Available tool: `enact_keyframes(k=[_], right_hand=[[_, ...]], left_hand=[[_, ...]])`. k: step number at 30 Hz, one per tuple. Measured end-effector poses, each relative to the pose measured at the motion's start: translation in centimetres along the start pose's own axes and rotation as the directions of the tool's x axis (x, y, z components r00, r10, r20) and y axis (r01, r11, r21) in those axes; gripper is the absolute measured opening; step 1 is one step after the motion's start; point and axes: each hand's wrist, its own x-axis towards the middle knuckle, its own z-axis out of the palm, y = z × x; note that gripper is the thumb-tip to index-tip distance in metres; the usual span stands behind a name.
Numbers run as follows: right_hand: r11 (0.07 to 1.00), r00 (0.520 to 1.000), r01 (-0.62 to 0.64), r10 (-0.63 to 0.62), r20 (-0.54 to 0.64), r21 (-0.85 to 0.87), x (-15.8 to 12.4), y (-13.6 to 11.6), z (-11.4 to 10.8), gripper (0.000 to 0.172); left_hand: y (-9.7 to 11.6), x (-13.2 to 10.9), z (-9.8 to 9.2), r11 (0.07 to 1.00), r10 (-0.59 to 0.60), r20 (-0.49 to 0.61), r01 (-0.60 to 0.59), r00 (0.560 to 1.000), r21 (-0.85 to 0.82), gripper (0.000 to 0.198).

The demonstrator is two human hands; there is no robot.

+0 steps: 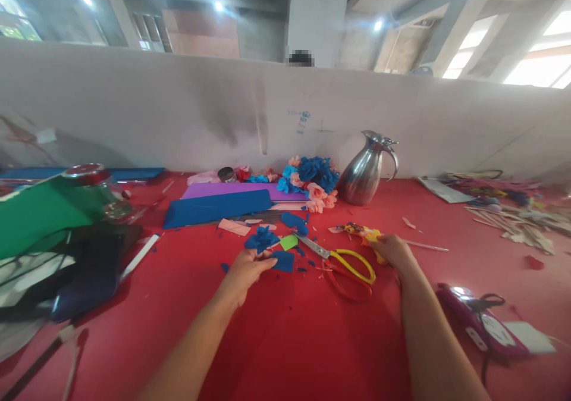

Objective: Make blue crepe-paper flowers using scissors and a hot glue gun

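My left hand (245, 275) is closed, thumb against the fingers, pinching a small piece of blue paper (284, 262). Right behind those fingers is a blue paper flower (261, 238); whether the hand grips it too I cannot tell. My right hand (396, 252) is closed on a yellow, patterned object (377, 241) whose kind does not show clearly. Between the hands lie scissors (328, 253), blades slightly apart, with one yellow and one red handle. A light green paper scrap (289, 242) and another blue piece (295, 223) are by the blade tips.
Behind the scraps, a blue sheet (218, 209) overlaps a purple one. Paper flowers (316, 178) are heaped beside a metal jug (368, 169) near the white partition (200, 109). A glass jar (113, 201) stands left; a magenta device (482, 323) with a cable lies right.
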Motion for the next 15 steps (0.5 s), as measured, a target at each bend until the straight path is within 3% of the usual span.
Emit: enact_keyframes(k=[4, 7, 11, 15], right_hand=[[0.991, 0.993, -0.119, 0.119, -0.001, -0.055, -0.1, -0.1, -0.4, 0.035], [0.987, 0.988, -0.155, 0.155, 0.000, -0.034, -0.5, -0.6, -0.4, 0.026], [0.976, 0.978, -0.208, 0.209, -0.010, 0.064, -0.7, -1.3, -0.4, 0.017], [0.935, 0.970, -0.230, 0.243, -0.017, 0.269, -0.6, -2.5, -0.5, 0.012]], left_hand=[[-0.3, 0.4, -0.4, 0.999, 0.013, 0.013, -0.013, 1.000, 0.049, 0.021], [-0.3, 0.5, -0.4, 0.998, 0.045, -0.016, -0.044, 0.999, 0.046, 0.020], [0.0, 0.6, -0.3, 0.998, 0.062, 0.035, -0.063, 0.997, 0.031, 0.020], [-0.3, 1.0, -0.4, 0.997, 0.067, 0.055, -0.070, 0.996, 0.045, 0.018]])
